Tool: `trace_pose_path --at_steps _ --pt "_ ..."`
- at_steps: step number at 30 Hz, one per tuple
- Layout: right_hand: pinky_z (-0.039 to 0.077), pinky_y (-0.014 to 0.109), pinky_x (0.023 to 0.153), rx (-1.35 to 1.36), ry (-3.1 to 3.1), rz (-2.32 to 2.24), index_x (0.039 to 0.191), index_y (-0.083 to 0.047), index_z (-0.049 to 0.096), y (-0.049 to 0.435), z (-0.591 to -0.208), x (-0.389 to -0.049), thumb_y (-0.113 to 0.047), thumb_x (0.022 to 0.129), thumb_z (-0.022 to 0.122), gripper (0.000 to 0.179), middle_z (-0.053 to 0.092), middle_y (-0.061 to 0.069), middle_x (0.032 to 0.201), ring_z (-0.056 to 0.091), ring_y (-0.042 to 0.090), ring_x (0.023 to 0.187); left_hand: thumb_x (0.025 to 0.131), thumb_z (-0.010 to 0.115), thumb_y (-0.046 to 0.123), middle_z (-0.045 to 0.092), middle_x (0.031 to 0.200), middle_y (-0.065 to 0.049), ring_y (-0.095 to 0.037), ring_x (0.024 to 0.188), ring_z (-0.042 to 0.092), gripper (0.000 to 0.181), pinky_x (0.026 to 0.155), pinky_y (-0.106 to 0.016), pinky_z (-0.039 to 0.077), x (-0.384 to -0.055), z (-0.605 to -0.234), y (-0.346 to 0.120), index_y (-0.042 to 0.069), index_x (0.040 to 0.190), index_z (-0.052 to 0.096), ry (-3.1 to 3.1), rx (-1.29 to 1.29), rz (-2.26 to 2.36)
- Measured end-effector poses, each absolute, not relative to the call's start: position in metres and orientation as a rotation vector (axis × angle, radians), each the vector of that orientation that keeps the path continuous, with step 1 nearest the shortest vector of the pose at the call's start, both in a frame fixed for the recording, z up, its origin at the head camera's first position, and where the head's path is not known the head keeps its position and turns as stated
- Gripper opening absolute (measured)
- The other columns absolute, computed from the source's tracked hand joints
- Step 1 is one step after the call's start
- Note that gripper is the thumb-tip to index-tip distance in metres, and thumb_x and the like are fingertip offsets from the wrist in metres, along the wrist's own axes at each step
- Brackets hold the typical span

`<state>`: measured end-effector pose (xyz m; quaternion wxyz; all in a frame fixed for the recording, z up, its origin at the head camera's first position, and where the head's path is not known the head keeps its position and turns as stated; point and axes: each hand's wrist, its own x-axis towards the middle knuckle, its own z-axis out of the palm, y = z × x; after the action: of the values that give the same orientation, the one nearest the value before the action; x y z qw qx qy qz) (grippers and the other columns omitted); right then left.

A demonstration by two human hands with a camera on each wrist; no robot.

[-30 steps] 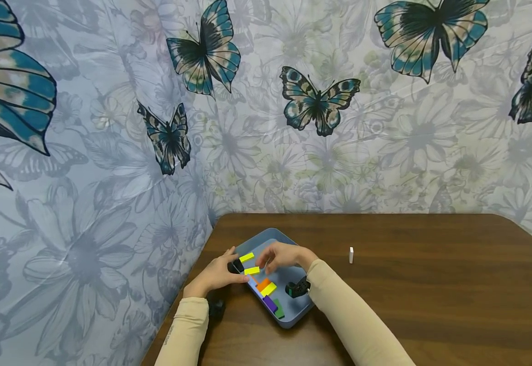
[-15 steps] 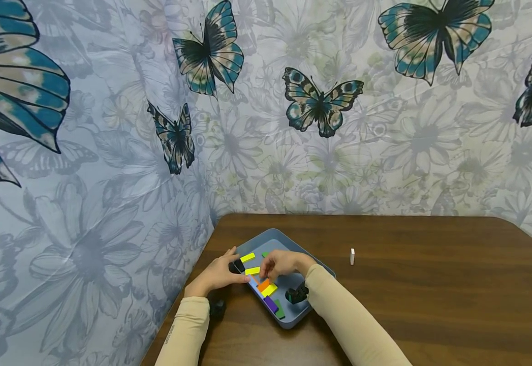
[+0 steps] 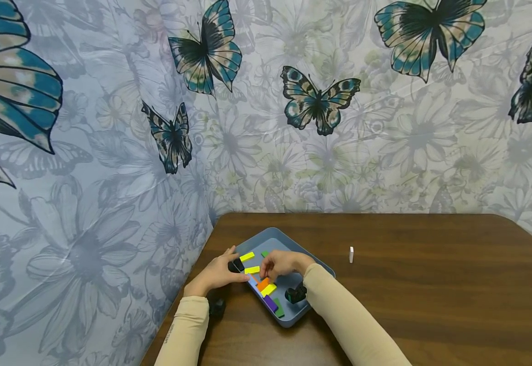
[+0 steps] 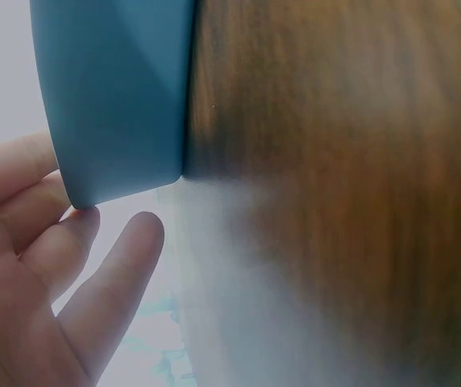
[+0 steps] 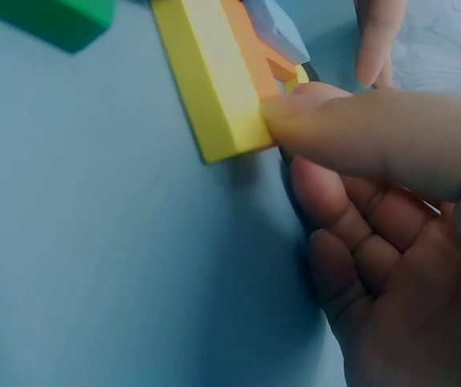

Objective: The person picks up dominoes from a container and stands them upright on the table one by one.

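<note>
A grey-blue tray [image 3: 309, 257] holds several coloured blocks. My left hand [image 3: 215, 272] rests at its left side, with the thumb on the rim and the fingers spread. In the left wrist view, some fingers of the left hand [image 4: 29, 266] touch the tray wall [image 4: 118, 105] from outside. Inside the tray, my right hand [image 3: 284, 263] pinches the end of an orange block [image 3: 263, 284] between thumb and forefinger. Against that block lies a yellow block [image 5: 206, 81]. The forefinger is partly hidden behind the thumb in the right wrist view.
Two more yellow blocks [image 3: 252, 270], a purple block [image 3: 270, 303] and green blocks [image 3: 279, 307] lie in the tray. A dark object [image 3: 236, 265] sits by the left rim, its kind unclear. One white block [image 3: 351, 254] stands on the brown table [image 3: 430, 284], right of the tray.
Over the last second my right hand has lowered toward the orange block, uncovering a green block behind it. The left hand and the tray have stayed in place.
</note>
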<state>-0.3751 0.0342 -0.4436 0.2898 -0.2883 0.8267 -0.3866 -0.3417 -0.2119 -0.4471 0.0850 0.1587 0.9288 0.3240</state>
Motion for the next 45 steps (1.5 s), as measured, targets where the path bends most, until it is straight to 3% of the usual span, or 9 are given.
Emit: trace_pose_path --at_steps 5,16,45 --pt "0.048 0.022 0.073 -0.758 2.209 -1.032 0.096 -0.003 0.073 0.0354 -0.4432 -0.3761 0.007 0.088 0.069 0.013 0.068 0.009 0.093 0.054 0.012 0.078 0.081 0.081 0.048 0.019 0.167 -0.016 -0.042 0.152 0.022 0.094 0.115 -0.061 0.033 -0.3428 -0.4474 -0.2109 -0.002 0.15 0.042 2.763 0.471 0.984" --pt "0.05 0.022 0.074 -0.79 2.185 -0.996 0.097 -0.006 0.074 0.0393 -0.4467 -0.3827 0.013 0.083 0.069 0.024 0.063 -0.002 0.087 0.053 0.011 0.079 0.081 0.081 0.048 0.019 0.167 -0.016 -0.043 0.151 0.024 0.094 0.115 -0.061 0.033 -0.3431 -0.4468 -0.208 -0.002 0.15 0.043 2.769 0.464 0.977" --pt "0.045 0.026 0.073 -0.815 2.289 -0.835 0.091 -0.01 0.069 0.0352 -0.4387 -0.3736 0.003 0.086 0.074 0.015 0.058 -0.002 0.082 0.052 0.014 0.078 0.08 0.08 0.052 0.02 0.166 -0.019 -0.045 0.151 0.023 0.097 0.115 -0.062 0.032 -0.3432 -0.4468 -0.2093 -0.004 0.149 0.043 2.797 0.498 0.937"
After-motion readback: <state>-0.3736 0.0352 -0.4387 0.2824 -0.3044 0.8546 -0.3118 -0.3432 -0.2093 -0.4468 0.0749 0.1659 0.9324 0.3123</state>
